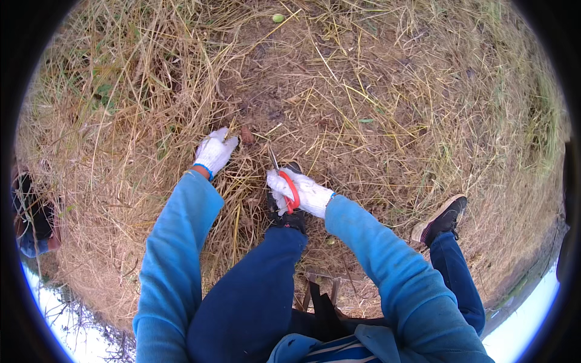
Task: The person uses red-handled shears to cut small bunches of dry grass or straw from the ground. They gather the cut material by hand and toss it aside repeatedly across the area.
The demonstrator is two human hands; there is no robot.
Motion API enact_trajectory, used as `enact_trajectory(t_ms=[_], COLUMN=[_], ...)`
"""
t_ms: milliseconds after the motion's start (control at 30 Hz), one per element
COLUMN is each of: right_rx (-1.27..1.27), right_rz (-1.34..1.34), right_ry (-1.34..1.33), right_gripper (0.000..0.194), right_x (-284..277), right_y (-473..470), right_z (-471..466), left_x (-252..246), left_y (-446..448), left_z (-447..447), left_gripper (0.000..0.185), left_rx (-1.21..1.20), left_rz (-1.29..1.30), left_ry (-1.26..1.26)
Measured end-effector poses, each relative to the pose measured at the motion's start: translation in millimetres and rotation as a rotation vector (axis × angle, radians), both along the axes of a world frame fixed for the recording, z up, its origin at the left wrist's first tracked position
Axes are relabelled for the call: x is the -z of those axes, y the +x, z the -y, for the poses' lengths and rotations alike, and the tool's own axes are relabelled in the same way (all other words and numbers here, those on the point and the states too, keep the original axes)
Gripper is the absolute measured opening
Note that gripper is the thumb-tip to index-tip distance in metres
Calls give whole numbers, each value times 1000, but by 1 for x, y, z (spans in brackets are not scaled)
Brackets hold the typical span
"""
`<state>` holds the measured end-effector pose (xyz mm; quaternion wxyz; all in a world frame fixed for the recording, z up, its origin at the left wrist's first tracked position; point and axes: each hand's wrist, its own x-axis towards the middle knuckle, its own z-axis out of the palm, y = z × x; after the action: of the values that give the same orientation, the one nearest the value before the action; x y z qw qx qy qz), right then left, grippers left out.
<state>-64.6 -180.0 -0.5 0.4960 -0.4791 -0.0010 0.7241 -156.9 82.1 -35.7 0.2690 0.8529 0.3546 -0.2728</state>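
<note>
My left hand (pixel 215 150), in a white knit glove with a blue cuff, rests at the edge of the long dry grass (pixel 150 113). Its fingers point up and right; whether they pinch any stalks is hidden. Red-handled scissors (pixel 292 193) are in my right hand (pixel 303 189), which wears a white glove too. Their metal blades point up and left, over the straw in front of my dark shoe. How far the blades are apart cannot be told.
A reddish-brown clod (pixel 247 135) lies between my hands. Cut straw (pixel 354 122) covers the ground ahead, with a green fruit (pixel 278 18) at the top. My other shoe (pixel 442 220) is at the right. Part of another person (pixel 34 208) shows at the far left.
</note>
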Motion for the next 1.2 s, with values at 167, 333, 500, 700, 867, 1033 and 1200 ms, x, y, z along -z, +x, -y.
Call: enact_trajectory(t_ms=[167, 333, 500, 700, 867, 1033, 1200], right_rx=[-20, -27, -6, -51, -23, -100, -27], right_rz=[6, -115, -43, 5, 52, 79, 38], right_ry=[24, 57, 98, -15, 30, 18, 10], right_gripper=[55, 63, 67, 54, 48, 63, 60], right_x=[-4, 3, 23, 28, 16, -2, -12], right_y=[3, -3, 5, 15, 21, 15, -15], right_z=[2, -24, -62, -85, -51, 25, 55], left_x=[-20, -30, -34, -36, -39, -45, -31], left_y=[-14, -31, -29, -26, -37, -28, -8], left_z=[0, 0, 5, 2, -4, 8, 27], left_gripper=[46, 20, 16, 18, 26, 33, 47], left_rx=[23, 70, 102, 251, 448, 624, 156], left_rz=[192, 381, 467, 397, 381, 156, -61], left_ry=[37, 22, -30, -1, 121, 222, 31])
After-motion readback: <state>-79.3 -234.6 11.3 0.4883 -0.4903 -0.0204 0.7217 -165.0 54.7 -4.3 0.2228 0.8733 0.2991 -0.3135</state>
